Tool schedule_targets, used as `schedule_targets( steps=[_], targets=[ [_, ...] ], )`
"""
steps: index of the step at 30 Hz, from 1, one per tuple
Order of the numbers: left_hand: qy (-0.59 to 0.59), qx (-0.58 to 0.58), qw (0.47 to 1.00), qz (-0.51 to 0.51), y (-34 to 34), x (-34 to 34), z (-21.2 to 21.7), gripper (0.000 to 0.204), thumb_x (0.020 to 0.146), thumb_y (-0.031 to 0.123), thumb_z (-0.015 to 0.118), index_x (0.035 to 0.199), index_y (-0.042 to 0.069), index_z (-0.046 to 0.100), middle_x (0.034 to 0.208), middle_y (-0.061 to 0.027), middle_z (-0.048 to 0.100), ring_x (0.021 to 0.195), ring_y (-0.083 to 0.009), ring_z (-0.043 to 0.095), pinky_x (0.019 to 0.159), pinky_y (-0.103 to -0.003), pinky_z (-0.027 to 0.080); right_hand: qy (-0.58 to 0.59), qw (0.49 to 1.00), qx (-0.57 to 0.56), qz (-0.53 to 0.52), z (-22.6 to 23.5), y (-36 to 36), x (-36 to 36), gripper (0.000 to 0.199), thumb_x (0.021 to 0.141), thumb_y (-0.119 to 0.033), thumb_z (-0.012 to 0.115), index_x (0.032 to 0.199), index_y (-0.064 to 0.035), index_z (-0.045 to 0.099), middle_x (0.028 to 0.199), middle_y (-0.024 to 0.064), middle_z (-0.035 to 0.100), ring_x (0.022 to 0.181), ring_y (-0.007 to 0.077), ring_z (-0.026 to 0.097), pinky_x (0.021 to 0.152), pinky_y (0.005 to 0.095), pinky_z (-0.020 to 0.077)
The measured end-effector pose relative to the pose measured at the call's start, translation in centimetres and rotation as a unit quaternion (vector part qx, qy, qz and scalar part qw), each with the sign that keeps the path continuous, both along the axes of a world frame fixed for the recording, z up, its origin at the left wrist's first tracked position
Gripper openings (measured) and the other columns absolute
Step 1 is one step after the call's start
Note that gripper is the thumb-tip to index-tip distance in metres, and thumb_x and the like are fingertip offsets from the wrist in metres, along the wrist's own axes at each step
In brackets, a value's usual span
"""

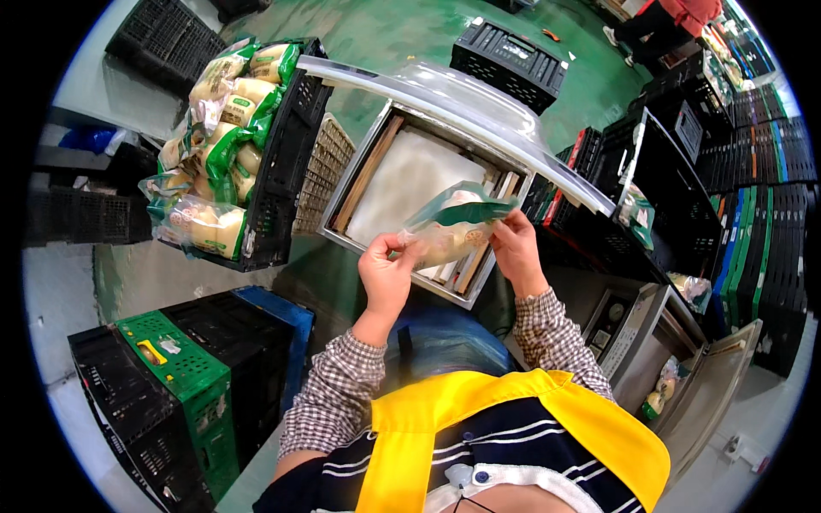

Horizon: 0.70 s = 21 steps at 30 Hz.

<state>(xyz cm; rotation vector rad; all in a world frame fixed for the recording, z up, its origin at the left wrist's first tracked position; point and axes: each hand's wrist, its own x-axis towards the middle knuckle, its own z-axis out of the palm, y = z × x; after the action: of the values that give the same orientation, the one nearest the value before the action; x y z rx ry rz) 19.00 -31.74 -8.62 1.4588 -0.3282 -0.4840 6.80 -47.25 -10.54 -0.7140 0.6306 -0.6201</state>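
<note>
Between my two hands is a clear and green plastic bag (457,229) with pale, smooth pieces in it, probably vegetables; the exact kind is unclear. My left hand (386,269) pinches the bag's left edge, thumb against fingers. At the other side, my right hand (516,248) is closed on its right corner. Both hands hold it over the near part of an open metal chamber machine (332,224), which looks like a vacuum sealer. Inside the chamber lies a white plate (402,184), partly hidden by the bag. The machine's see-through lid (466,94) is raised behind it.
Left of the machine, a black crate (286,175) is heaped with similar filled bags (227,158). Black and green crates (175,346) stand near left. Another open-lidded machine (629,342) is near right. A person in red (688,10) is far right, beyond stacked crates (770,231).
</note>
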Motion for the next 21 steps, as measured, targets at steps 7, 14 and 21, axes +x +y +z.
schedule_targets(
  steps=[7,14,21],
  targets=[
    [0.161,0.034,0.986,0.034,-0.1,2.0,-9.3,0.027,0.068,0.006,0.077,0.069,0.007,0.05,0.065,0.0042,0.05,0.057,-0.004,0.041,0.055,-0.018,0.036,0.053,0.993,0.001,0.102,-7.9,-3.8,3.8,0.008,0.079,-0.003,0.063,0.084,-0.0064,0.057,0.075,-0.0027,0.057,0.065,0.0079,0.051,0.06,0.0225,0.0409],
    [0.324,-0.039,0.943,0.068,-1.7,6.8,-16.4,0.018,0.075,0.012,0.071,0.074,0.005,0.055,0.073,-0.001,0.057,0.063,-0.008,0.053,0.06,-0.022,0.045,0.208,0.959,-0.07,0.181,-11.4,-7.1,13.1,0.011,0.08,-0.011,0.065,0.085,-0.003,0.06,0.074,-0.0024,0.056,0.063,0.0049,0.048,0.057,0.019,0.0384],
    [0.382,-0.091,0.912,0.118,-1.3,11.8,-21.8,0.015,0.083,0.021,0.064,0.076,0.011,0.054,0.078,0.0038,0.056,0.071,-0.0074,0.053,0.063,-0.022,0.045,0.248,0.929,-0.024,0.275,-16.3,-9.2,20.3,0.009,0.083,-0.016,0.063,0.085,-0.0079,0.063,0.076,-0.0047,0.058,0.06,0.0036,0.048,0.052,0.0172,0.0373]
  ],
)
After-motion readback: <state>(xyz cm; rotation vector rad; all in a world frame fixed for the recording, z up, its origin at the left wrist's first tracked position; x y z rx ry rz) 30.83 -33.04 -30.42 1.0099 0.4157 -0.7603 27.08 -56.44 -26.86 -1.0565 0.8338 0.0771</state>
